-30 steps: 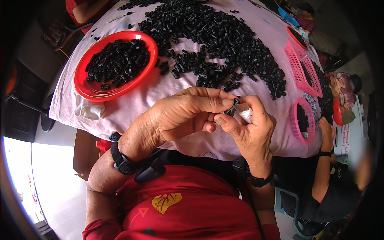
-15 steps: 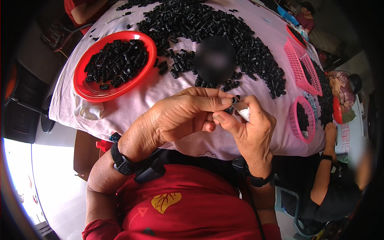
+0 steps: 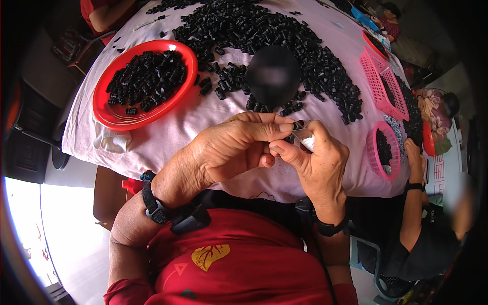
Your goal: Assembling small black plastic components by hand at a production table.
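Observation:
Above the near edge of the table, my left hand (image 3: 229,142) pinches a small black plastic piece (image 3: 297,125) between thumb and fingertips. Close against it, my right hand (image 3: 325,160) is closed on a thin flat blade (image 3: 308,142) with a white-wrapped part. The blade's tip is at the black piece; whether it touches cannot be told. Beyond my hands spreads a big pile of similar black pieces (image 3: 254,28). More of them lie in a red round basin (image 3: 101,109) on the left.
A pink cloth (image 3: 168,147) covers the table. To the right are a pink rectangular basket (image 3: 373,73) and a pink round basket (image 3: 374,158). A dark blurred disc (image 3: 273,76) hides part of the pile. A co-worker's hand (image 3: 416,157) is at the right edge.
My hands stay nearly in place, the blade tilting slightly against the piece. At the right, the co-worker's hand has moved a little farther up along the table edge.

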Motion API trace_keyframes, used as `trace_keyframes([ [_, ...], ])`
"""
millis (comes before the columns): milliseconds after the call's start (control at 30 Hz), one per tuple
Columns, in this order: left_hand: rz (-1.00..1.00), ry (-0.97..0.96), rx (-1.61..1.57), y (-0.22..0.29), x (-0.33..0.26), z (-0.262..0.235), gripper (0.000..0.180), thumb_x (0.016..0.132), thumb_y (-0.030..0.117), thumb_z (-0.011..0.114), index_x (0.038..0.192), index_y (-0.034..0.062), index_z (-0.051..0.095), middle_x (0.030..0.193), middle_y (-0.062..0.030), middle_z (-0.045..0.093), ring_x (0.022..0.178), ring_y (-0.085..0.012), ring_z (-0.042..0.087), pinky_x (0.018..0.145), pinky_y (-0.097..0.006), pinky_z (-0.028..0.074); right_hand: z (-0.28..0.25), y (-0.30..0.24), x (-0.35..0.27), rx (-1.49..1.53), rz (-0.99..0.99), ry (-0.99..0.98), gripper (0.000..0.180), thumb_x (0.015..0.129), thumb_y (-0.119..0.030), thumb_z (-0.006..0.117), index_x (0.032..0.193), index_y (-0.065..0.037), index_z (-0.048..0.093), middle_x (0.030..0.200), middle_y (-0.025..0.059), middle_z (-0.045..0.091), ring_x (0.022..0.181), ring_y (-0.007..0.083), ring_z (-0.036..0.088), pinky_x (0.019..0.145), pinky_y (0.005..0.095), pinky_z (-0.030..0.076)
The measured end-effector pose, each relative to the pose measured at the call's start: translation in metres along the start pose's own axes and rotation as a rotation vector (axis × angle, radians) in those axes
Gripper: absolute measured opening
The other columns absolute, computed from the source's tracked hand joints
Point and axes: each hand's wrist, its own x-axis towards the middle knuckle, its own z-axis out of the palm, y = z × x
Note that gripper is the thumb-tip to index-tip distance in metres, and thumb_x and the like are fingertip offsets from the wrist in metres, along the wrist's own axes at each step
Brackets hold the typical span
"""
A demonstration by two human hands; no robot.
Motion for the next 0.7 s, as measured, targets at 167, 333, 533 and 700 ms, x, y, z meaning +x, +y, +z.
trace_keyframes([
  [167, -0.004, -0.015, 0.008, -0.0005, 0.0001, -0.0004, 0.021, 0.09, 0.016, 0.063, 0.106, 0.0037, 0.059, 0.085, 0.002, 0.061, 0.071, -0.006, 0.057, 0.061, -0.022, 0.046, -0.0011, -0.0004, 0.0, -0.008, 0.007, -0.018, 0.048, 0.071, -0.048, 0.076, 0.077, -0.006, 0.054, 0.06, 0.0073, 0.059, 0.049, 0.0224, 0.06, 0.044, 0.0326, 0.045],
  [333, -0.002, -0.014, -0.003, -0.0007, 0.0011, -0.0008, 0.021, 0.089, 0.015, 0.064, 0.106, 0.003, 0.06, 0.081, 0.0025, 0.06, 0.068, -0.0053, 0.056, 0.06, -0.02, 0.046, 0.0017, 0.0024, -0.0018, 0.047, 0.035, -0.026, 0.048, 0.071, -0.048, 0.076, 0.078, -0.006, 0.055, 0.059, 0.0074, 0.058, 0.048, 0.0223, 0.059, 0.043, 0.0323, 0.044],
  [533, 0.002, -0.013, 0.0, -0.001, 0.0012, -0.0009, 0.021, 0.09, 0.015, 0.063, 0.106, 0.0025, 0.06, 0.081, 0.0023, 0.06, 0.068, -0.0051, 0.055, 0.06, -0.021, 0.045, 0.0015, 0.0046, -0.0005, 0.076, 0.017, -0.031, 0.049, 0.071, -0.049, 0.076, 0.076, -0.005, 0.054, 0.056, 0.0082, 0.057, 0.046, 0.0221, 0.058, 0.042, 0.0319, 0.044],
  [700, 0.0, -0.004, 0.008, -0.0017, 0.0006, 0.0004, 0.022, 0.09, 0.016, 0.063, 0.107, 0.0027, 0.06, 0.082, 0.0024, 0.061, 0.069, -0.0049, 0.055, 0.06, -0.021, 0.045, 0.004, 0.0073, -0.0026, 0.107, 0.038, -0.028, 0.051, 0.071, -0.05, 0.075, 0.072, -0.006, 0.051, 0.055, 0.0082, 0.056, 0.044, 0.0218, 0.057, 0.041, 0.0317, 0.043],
])
